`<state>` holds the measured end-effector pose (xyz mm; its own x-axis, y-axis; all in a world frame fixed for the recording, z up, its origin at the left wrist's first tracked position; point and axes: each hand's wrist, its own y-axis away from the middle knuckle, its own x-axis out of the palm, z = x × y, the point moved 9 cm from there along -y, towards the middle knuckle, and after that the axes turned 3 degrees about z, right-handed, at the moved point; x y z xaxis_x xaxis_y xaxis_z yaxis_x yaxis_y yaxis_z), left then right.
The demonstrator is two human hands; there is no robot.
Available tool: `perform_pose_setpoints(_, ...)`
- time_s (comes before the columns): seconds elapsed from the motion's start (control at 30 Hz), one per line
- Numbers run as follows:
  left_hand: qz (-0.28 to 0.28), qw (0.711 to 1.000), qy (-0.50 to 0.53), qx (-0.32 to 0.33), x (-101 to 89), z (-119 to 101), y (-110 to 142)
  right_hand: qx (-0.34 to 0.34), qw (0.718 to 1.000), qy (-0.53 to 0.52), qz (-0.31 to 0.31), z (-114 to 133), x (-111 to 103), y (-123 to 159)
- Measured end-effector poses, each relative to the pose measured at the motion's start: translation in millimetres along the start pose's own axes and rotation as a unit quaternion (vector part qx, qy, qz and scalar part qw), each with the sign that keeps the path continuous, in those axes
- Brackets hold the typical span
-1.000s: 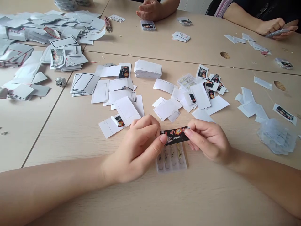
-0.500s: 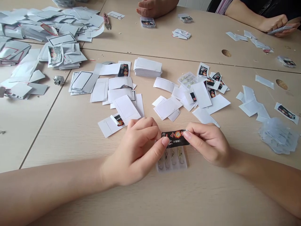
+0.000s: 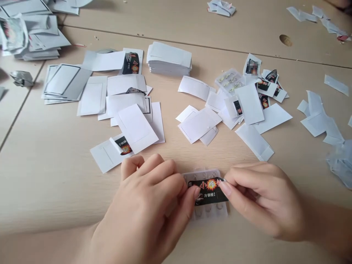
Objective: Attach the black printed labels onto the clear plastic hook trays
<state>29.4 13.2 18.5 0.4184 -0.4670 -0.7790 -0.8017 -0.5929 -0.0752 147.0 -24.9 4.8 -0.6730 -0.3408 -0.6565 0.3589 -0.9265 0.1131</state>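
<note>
A small black printed label card [image 3: 208, 190] lies across a clear plastic blister pack [image 3: 209, 212] of fishing hooks on the wooden table [image 3: 55, 165]. My left hand [image 3: 148, 209] pinches the card's left end with thumb and curled fingers. My right hand [image 3: 261, 200] pinches its right end the same way. The pack shows above and below the card, flat on the table between my hands.
Loose white cards [image 3: 198, 123] and label cards with black print [image 3: 264, 88] lie scattered beyond my hands. A neat stack of white cards [image 3: 169, 58] stands at the back. Clear plastic pieces [image 3: 341, 163] sit at the right edge, and paper piles [image 3: 33, 33] at the far left.
The view has dropped and moved closer, so the other people are out of frame. The black card now sits lower on the blister pack, covering its middle.
</note>
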Motion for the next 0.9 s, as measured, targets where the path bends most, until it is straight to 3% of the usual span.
perform_pose_setpoints(0.3,-0.02,0.999,0.02,-0.018,2.9,10,-5,0.003,0.998,0.062,-0.007,2,0,-6)
perform_pose_setpoints(0.4,0.001,1.0,0.005,-0.012,7.0,10,-5,0.001,0.996,0.085,-0.023,5,-2,-8)
perform_pose_setpoints(0.9,0.005,1.0,0.004,-0.022,6.8,12,-9,0.025,0.995,0.087,-0.036,4,-3,-10)
